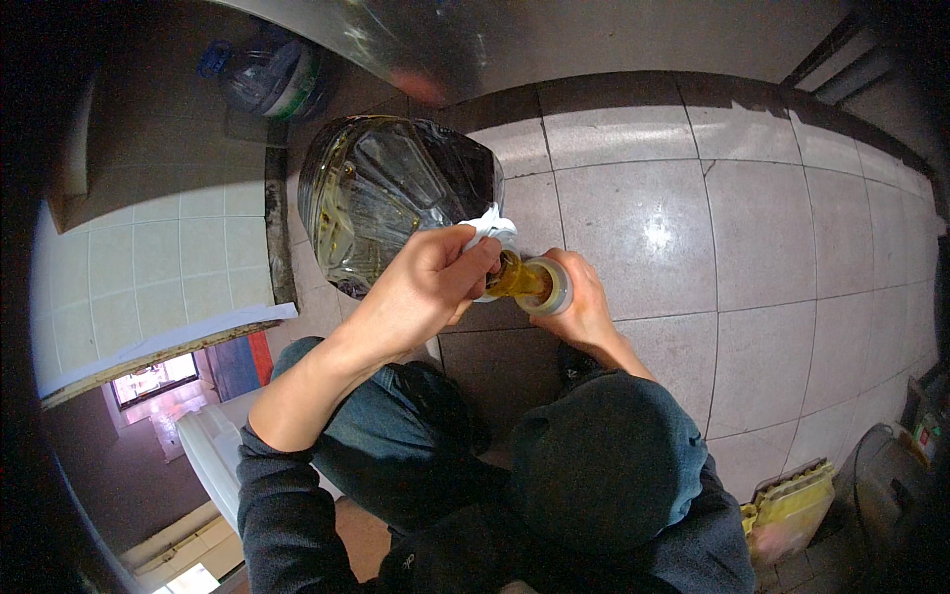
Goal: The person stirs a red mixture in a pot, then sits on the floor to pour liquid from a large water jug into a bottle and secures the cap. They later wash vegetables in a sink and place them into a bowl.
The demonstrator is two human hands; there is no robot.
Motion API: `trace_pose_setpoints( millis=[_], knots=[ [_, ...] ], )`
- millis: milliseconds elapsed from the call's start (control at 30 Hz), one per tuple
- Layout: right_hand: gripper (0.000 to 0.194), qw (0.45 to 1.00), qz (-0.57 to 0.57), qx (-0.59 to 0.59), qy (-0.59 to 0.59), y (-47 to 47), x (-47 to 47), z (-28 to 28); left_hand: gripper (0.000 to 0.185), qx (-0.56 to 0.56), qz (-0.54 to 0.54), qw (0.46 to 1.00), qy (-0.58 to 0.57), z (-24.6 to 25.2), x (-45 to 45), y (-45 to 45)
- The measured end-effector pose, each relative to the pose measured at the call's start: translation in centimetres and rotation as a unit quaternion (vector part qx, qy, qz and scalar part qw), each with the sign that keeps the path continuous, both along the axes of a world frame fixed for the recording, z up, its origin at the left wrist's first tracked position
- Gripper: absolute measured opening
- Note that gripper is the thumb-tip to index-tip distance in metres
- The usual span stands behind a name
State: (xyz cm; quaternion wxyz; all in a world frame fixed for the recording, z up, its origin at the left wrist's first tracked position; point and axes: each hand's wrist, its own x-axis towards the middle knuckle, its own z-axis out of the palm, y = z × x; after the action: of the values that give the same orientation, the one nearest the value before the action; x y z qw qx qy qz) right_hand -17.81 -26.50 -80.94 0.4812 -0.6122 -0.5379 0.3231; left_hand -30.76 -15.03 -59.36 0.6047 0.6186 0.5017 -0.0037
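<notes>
My left hand [445, 278] grips the neck of a large clear plastic jug [401, 193], with a white cloth or tissue [491, 226] bunched at the neck. The jug is tilted, and yellow-brown oil-like liquid [519, 276] streams from its mouth. My right hand [582, 297] is closed around a small round container [557, 288] with a pale rim, its opening under the stream. Amber liquid shows inside it. The jug's mouth is partly hidden by my left fingers.
Grey floor tiles [631, 230] lie beneath. A large capped water bottle [286, 82] stands at the upper left, a white plastic tub [208, 445] at the lower left. Yellow egg trays [794, 505] and a dark bin [876, 475] are at the lower right. A tiled wall [163, 260] rises on the left.
</notes>
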Motion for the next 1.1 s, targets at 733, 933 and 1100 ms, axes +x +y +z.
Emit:
trace_pose_setpoints(
  millis=[733, 933, 1100],
  knots=[
    [0.064, 1.000, -0.017, 0.020, 0.008, 0.17, -0.37, -0.57, 0.034, 0.019, -0.024, 0.999, 0.023, 0.17, 0.12, 0.28],
    [0.063, 1.000, -0.018, 0.019, 0.014, 0.23, -0.36, -0.39, 0.035, 0.024, -0.008, 0.999, 0.029, 0.41, 0.30, 0.15],
    [0.066, 1.000, -0.014, 0.016, 0.007, 0.26, -0.38, -0.36, 0.035, 0.019, -0.015, 0.999, 0.038, 0.62, 0.41, 0.14]
  ],
)
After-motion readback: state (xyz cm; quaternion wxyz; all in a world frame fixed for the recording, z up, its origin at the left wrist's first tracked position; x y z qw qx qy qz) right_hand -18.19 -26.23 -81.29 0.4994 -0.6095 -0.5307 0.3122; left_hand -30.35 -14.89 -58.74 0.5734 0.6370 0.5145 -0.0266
